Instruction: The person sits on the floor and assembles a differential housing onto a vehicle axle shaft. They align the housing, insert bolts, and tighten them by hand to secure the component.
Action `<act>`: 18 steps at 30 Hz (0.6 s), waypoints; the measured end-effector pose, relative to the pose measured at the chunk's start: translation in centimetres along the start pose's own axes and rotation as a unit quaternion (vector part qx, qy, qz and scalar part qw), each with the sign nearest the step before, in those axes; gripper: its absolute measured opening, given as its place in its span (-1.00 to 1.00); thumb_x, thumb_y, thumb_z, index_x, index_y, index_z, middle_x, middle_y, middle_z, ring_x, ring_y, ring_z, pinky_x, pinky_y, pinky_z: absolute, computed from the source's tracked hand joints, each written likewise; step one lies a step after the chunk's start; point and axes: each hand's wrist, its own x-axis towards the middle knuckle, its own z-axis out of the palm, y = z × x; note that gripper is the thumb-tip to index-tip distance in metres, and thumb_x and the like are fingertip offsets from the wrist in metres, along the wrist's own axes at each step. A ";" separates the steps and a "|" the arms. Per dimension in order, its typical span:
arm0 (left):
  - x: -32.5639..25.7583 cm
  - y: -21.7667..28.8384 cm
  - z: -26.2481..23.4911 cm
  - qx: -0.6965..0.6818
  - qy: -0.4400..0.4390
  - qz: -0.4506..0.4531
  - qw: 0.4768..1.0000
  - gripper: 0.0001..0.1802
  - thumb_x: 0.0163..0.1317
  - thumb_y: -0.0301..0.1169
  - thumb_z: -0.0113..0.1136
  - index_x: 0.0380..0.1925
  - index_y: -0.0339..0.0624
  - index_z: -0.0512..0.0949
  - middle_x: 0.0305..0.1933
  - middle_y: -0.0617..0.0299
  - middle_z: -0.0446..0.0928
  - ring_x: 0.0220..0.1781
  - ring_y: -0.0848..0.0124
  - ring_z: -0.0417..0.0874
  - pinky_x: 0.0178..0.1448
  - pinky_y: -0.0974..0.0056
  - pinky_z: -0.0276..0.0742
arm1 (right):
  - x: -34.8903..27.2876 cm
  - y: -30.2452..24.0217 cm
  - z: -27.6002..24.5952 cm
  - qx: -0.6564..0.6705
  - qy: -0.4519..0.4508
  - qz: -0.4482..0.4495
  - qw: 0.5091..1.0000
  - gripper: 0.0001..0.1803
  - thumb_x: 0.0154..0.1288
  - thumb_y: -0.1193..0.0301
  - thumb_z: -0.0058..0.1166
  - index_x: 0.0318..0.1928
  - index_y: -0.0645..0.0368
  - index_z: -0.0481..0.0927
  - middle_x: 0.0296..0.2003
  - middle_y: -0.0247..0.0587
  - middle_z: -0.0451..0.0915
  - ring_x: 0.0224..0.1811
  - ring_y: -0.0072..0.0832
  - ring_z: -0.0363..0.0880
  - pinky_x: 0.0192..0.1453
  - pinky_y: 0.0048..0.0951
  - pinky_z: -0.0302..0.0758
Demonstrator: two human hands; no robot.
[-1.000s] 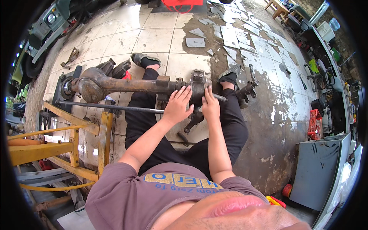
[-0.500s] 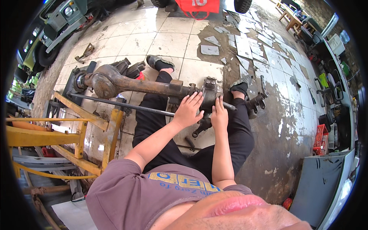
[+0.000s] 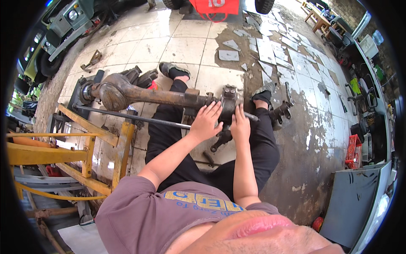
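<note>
A rusty vehicle axle housing with a round differential bulge lies crosswise over my outstretched legs. At its right end sits a dark metal steering knuckle. My left hand rests with straightened fingers against the joint on the knuckle's left side. Against the right side lie the extended fingers of my right hand, beside a short protruding shaft. Below the knuckle, between my hands, a dark steering arm sticks out. My palms and the undersides of the fingers are hidden.
A long metal rod runs along the axle's near side. Yellow steel framework stands at left. A small dark cylinder lies between my thighs. Another metal part lies beyond my right leg. Broken tiles cover the far floor; a grey cabinet stands right.
The view has shifted slightly. Both hands stay at the knuckle, with the right fingertips a little higher on its side; the axle lies as before.
</note>
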 end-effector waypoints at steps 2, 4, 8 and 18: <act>0.2 -0.3 0.1 -0.003 0.012 0.000 1.000 -0.23 0.42 -0.09 0.25 0.53 -0.28 0.45 0.72 0.01 0.32 0.73 0.10 0.31 0.75 -0.10 0.18 | -0.7 0.1 0.5 0.031 -0.012 -0.004 0.999 -0.45 0.57 0.36 0.14 0.51 0.07 0.57 0.57 -0.17 0.49 0.01 0.08 0.74 0.19 -0.05 0.68; 0.0 0.2 0.2 -0.006 0.006 0.002 1.000 -0.22 0.42 -0.08 0.25 0.54 -0.28 0.44 0.72 0.01 0.32 0.74 0.10 0.31 0.75 -0.10 0.17 | 0.5 0.7 0.1 0.030 0.011 -0.009 0.999 -0.44 0.56 0.36 0.16 0.51 0.06 0.57 0.57 -0.17 0.48 -0.01 0.08 0.74 0.17 -0.06 0.69; -0.2 0.2 0.2 -0.004 -0.001 -0.004 1.000 -0.22 0.42 -0.08 0.25 0.54 -0.28 0.44 0.72 0.02 0.32 0.74 0.10 0.31 0.74 -0.10 0.19 | -0.3 0.4 -0.1 -0.001 0.000 -0.004 1.000 -0.46 0.57 0.36 0.14 0.50 0.07 0.58 0.57 -0.17 0.49 -0.06 0.10 0.74 0.13 -0.07 0.70; -0.1 0.1 0.0 -0.015 0.005 0.001 1.000 -0.23 0.41 -0.09 0.25 0.52 -0.30 0.46 0.71 0.00 0.34 0.73 0.08 0.32 0.72 -0.13 0.22 | -1.2 -0.2 0.0 0.017 -0.011 0.002 1.000 -0.45 0.55 0.37 0.16 0.50 0.09 0.57 0.55 -0.14 0.51 -0.04 0.12 0.74 0.14 -0.05 0.69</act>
